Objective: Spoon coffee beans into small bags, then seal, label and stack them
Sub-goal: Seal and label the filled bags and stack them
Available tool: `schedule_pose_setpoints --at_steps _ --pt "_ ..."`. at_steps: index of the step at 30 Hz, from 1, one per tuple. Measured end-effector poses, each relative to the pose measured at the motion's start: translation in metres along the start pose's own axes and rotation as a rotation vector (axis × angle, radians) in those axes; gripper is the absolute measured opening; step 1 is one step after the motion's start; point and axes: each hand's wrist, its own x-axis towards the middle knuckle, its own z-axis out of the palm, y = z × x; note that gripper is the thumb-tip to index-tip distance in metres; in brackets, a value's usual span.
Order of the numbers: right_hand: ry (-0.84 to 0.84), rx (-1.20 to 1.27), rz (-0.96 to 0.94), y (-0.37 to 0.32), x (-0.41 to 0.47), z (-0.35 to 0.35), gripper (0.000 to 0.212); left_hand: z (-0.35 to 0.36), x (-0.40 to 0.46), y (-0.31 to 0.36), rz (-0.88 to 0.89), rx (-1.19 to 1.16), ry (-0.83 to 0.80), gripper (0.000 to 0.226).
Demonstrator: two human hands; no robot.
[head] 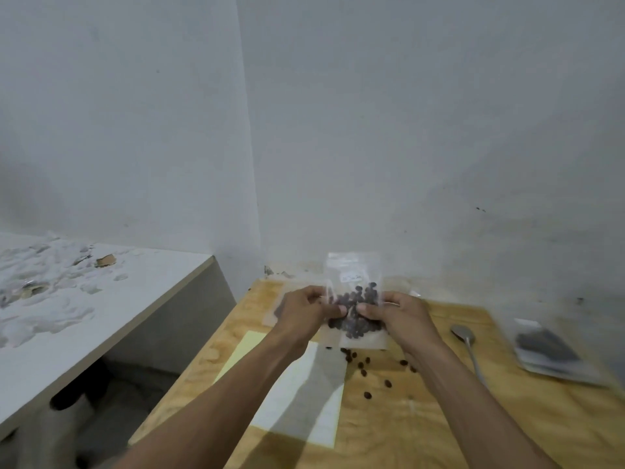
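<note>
Both hands hold small clear bags with dark coffee beans above the far part of the wooden table (422, 428). My left hand (306, 308) and my right hand (397, 313) pinch the lower bag (358, 328) from each side, thumbs nearly touching. Another clear bag (353, 275) with a small white label stands upright just behind it, also part filled with beans. Several loose coffee beans (363, 367) lie scattered on the table below the hands. A metal spoon (465, 336) rests to the right.
A larger bag of beans (551, 350) lies flat at the table's right edge. A sheet of white paper (304, 401) over a pale yellow one (243, 350) sits under my left arm. A white counter (84, 316) with crumpled plastic stands left. The wall is close behind.
</note>
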Motion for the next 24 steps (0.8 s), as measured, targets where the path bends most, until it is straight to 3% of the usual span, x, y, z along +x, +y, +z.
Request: schedule_pose_setpoints --at_steps 2,7,11,13,16,19,21,23,24 --pt "0.063 -0.015 0.000 0.006 0.000 -0.018 0.058 0.022 0.002 0.000 0.003 -0.045 0.019 0.030" --pt "0.277 -0.165 -0.090 0.005 -0.008 -0.091 0.045 0.102 0.013 -0.001 -0.019 -0.035 -0.059 0.031" --pt "0.497 -0.301 -0.112 -0.002 -0.016 -0.155 0.048 0.176 0.014 0.008 0.002 0.055 -0.196 0.073" --pt "0.573 -0.357 -0.114 -0.003 -0.019 -0.182 0.049 0.211 0.013 0.013 0.002 0.093 -0.251 0.080" --pt "0.646 -0.472 -0.067 0.000 -0.016 -0.216 0.047 0.255 0.015 0.012 -0.004 0.161 -0.284 0.032" --pt "0.610 -0.635 0.045 0.016 -0.014 -0.236 0.045 0.286 0.022 -0.001 -0.068 0.282 -0.315 0.034" --pt "0.565 -0.710 0.133 0.030 -0.014 -0.243 0.042 0.297 0.024 -0.010 -0.101 0.321 -0.310 0.015" --pt "0.560 -0.720 0.163 0.043 -0.014 -0.246 0.038 0.304 0.028 -0.021 -0.091 0.334 -0.302 0.053" --pt "0.574 -0.720 0.153 0.046 -0.014 -0.247 0.036 0.305 0.028 -0.024 -0.085 0.328 -0.301 0.061"
